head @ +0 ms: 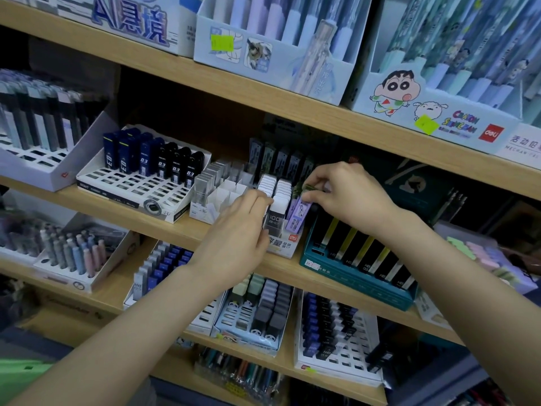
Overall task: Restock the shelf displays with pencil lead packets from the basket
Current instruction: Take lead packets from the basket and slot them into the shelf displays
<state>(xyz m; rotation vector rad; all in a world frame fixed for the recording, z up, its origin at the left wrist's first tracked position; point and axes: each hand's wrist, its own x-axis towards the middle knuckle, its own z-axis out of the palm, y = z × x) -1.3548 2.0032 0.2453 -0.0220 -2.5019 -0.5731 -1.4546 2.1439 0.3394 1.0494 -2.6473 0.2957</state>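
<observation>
Two hands reach to the middle shelf [117, 209]. The right hand [351, 197] pinches the top of a purple packet [297, 213]. That packet stands tilted in a small box [282, 244], just beside the white-topped packets [275, 189]. The left hand [234, 232] touches the white-topped packets, but I cannot tell if it grips one.

The packet display [281, 245] stands on the shelf [146, 213], left of and perhaps touching the box [351, 277].
</observation>
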